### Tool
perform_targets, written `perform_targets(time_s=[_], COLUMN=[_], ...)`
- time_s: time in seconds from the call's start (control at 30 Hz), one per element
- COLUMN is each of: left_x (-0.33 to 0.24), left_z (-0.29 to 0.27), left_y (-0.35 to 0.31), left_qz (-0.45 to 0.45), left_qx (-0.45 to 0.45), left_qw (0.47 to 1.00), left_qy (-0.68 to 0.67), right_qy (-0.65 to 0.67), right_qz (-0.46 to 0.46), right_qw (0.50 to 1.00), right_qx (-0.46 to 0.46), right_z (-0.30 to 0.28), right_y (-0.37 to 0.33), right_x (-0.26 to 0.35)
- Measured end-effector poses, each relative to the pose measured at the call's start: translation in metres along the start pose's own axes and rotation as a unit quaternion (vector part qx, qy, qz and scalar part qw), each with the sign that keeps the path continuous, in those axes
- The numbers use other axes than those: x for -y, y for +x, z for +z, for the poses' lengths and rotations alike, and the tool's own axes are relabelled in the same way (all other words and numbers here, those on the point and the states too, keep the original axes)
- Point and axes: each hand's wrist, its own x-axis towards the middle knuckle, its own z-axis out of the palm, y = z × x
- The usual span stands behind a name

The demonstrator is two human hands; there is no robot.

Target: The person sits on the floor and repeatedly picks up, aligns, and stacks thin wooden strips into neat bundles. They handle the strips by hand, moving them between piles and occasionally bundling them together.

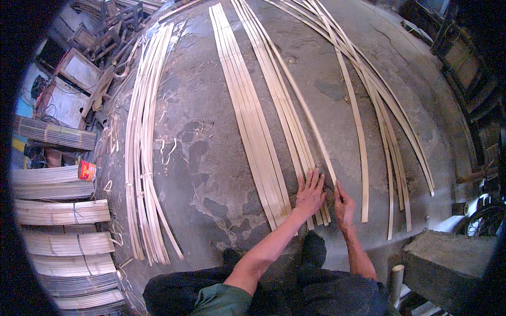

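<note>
My left hand (310, 194) lies with fingers spread over the near ends of a narrow row of pale bamboo strips (284, 113). Just to its right, my right hand (344, 205) pinches the near end of a single long bamboo strip (307, 112). That strip slants away beside the row. Left of both hands, a wider row of flat strips (246, 113) lies side by side on the floor. Loose strips (373, 90) cross one another on the right, and one lone strip (356, 124) runs close to my right hand.
A tied bundle of strips (141, 142) lies on the left of the grey concrete floor (203, 158). Stacked strip bundles (66, 211) line the left edge, with a red and yellow container (87, 171) by them. A concrete block (448, 263) stands at the lower right.
</note>
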Motion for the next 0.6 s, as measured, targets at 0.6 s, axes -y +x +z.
perform_targets(time_s=[0.6], left_x=[0.01], left_z=[0.008], left_y=[-0.003], left_qz=[-0.025], left_qx=[-0.022], left_qw=[0.999], left_qy=[-0.019], right_qy=[-0.128], right_qz=[-0.028], right_qw=[0.989], right_qx=[0.067], right_z=[0.006], right_y=[-0.007], right_x=[-0.022])
